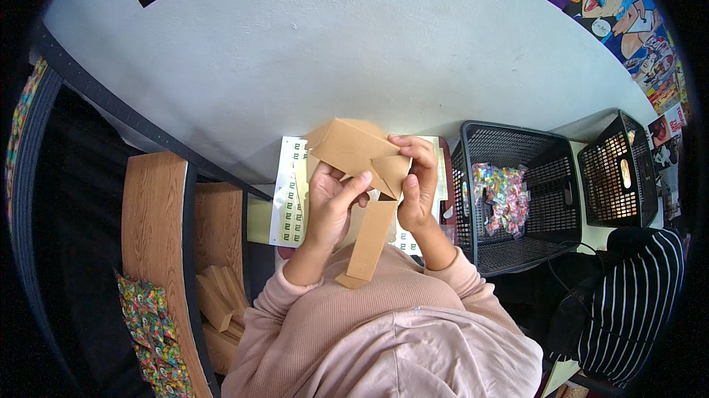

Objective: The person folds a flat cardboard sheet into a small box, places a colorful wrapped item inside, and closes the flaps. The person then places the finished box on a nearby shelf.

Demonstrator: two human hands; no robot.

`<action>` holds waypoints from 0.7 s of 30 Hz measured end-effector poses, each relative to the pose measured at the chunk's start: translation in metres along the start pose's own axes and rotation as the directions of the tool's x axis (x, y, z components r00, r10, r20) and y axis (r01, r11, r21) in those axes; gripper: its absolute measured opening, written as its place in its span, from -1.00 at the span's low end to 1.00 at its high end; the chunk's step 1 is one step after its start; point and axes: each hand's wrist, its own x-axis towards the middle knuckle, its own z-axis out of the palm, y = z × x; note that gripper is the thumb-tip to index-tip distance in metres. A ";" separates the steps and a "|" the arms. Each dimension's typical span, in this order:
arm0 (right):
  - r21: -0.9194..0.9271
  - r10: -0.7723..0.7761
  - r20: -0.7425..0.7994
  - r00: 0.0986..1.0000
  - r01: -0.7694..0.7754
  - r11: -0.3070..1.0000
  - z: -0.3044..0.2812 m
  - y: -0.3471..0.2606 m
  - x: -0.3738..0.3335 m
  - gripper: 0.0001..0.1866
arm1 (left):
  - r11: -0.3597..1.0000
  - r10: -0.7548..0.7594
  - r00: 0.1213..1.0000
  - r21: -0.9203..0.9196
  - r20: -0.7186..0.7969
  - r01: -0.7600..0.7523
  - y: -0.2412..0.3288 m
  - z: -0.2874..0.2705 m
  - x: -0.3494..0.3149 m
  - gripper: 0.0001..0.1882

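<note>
Both hands hold a brown cardboard box [351,148], partly folded, over the work surface in front of my chest. One long narrow panel of it hangs down toward my body. My left hand [331,199] grips the near left side, its thumb pressed on the cardboard and its fingers partly hidden underneath. At the right end, my right hand [419,180] pinches the folded edge between thumb and fingers. Behind and under the box lie pale sheets [289,199] with rows of small green printed marks, like labels.
To the right stands a black plastic basket [550,176] with small colourful wrapped packets [504,195]. A smaller black basket [617,176] is beyond it. On the left, a wood-grain shelf unit [153,213] holds folded cardboard pieces [220,298], with colourful bags [148,324] alongside. A striped cloth [631,302] lies at right.
</note>
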 end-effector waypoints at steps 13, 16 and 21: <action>0.006 0.220 0.106 0.970 -0.222 0.975 0.001 0.008 -0.018 -0.72 | 0.993 -0.117 0.993 0.024 -0.022 0.118 -0.012 -0.016 -0.003 -0.60; -0.062 0.264 0.163 0.951 -0.258 0.964 -0.002 0.004 -0.012 -0.77 | 0.991 -0.125 0.992 0.050 -0.008 0.125 -0.013 -0.018 -0.003 -0.62; -0.110 0.376 0.228 0.898 -0.360 0.926 -0.006 -0.009 -0.001 -0.80 | 0.990 -0.131 0.991 0.056 0.004 0.131 -0.012 -0.017 -0.002 -0.62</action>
